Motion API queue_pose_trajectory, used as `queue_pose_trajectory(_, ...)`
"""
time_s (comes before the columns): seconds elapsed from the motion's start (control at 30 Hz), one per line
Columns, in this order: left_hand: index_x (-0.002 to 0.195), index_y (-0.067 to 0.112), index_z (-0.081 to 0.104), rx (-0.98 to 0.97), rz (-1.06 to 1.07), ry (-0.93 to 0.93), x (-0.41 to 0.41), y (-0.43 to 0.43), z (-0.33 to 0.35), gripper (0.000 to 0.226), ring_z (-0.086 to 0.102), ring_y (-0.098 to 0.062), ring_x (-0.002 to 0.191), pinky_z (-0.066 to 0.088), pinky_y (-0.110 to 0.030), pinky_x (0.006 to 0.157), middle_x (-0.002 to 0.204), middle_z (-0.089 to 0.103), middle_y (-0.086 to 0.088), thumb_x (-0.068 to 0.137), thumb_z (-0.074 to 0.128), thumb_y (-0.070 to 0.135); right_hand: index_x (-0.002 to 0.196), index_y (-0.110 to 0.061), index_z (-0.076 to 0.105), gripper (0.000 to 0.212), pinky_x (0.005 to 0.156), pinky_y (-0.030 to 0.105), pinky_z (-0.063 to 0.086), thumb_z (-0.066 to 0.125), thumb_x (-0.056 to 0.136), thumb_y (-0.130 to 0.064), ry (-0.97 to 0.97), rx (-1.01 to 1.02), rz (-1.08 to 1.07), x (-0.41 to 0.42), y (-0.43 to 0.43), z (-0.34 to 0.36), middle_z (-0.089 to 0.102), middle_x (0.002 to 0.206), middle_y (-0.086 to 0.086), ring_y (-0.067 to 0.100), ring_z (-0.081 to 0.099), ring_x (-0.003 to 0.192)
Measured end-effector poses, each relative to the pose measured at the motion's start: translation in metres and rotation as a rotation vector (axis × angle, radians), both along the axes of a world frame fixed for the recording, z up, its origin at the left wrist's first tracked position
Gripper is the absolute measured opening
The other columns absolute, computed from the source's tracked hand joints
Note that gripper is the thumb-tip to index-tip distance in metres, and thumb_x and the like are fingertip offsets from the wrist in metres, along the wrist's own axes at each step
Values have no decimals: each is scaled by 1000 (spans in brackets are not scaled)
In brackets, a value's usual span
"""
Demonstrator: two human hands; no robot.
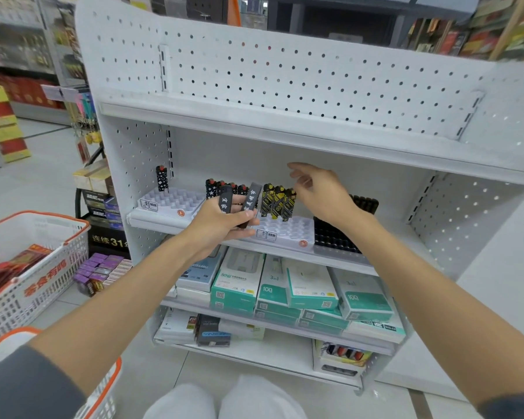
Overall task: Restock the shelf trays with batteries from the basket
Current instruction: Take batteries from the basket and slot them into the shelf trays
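Observation:
My left hand (pixel 221 226) grips two black stick-shaped items with white lettering (pixel 239 201) upright in front of the middle shelf. My right hand (pixel 321 193) hovers with relaxed fingers just right of three yellow-and-black items (pixel 277 204) that stand in the middle white tray (pixel 288 232); its fingertips are close to the rightmost one and hold nothing. Several black patterned items (pixel 215 187) stand in a row behind my left hand. A lone black item (pixel 161 178) stands at the back of the left white tray (pixel 171 201).
A black tray (pixel 335 238) with dark items sits right of the white trays. Teal and white boxes (pixel 285 288) fill the shelf below. A white-and-orange basket (pixel 28 267) with red packs stands on the floor at left; another basket's rim (pixel 106 385) is at bottom left.

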State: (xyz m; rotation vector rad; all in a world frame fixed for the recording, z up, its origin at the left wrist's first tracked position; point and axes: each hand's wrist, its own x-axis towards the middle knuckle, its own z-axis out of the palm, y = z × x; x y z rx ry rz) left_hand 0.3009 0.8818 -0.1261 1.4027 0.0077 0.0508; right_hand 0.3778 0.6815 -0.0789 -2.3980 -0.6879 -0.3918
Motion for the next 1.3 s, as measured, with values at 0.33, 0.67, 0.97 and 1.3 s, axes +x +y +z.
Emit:
queue_pose_trajectory(0.33,115,5,60,-76,-100,-57,-7,-33,14,32,72,-26,94,60,-27,77,101,73,-20,86,66,-6,106,-23,72,24,101,36,44,63,89,-10,54,39,135,-35,-11,5,65,115,-3,15,56,107)
queue_pose_trajectory(0.67,116,12,61,-17,-209,-59,-17,-69,24,32,71,-25,100,58,-22,77,110,72,-14,87,66,-2,108,-18,70,20,82,23,42,68,88,-19,-160,-70,26,-46,-66,-6,70,100,-5,9,57,90)
queue_pose_trajectory(0.97,97,13,60,180,-90,-3,-3,-106,27,1,39,-8,55,37,-14,41,77,58,-1,96,60,13,117,-19,61,30,71,11,46,67,87,-22,6,109,-53,-52,-110,-14,69,92,-6,5,62,81)
queue_pose_trajectory(1.3,88,10,36,-26,-121,105,10,-136,25,11,43,-11,55,32,-19,43,80,42,-7,91,37,0,112,-9,61,26,85,34,53,66,86,-11,107,259,-286,-23,-163,-24,66,95,2,21,65,90)
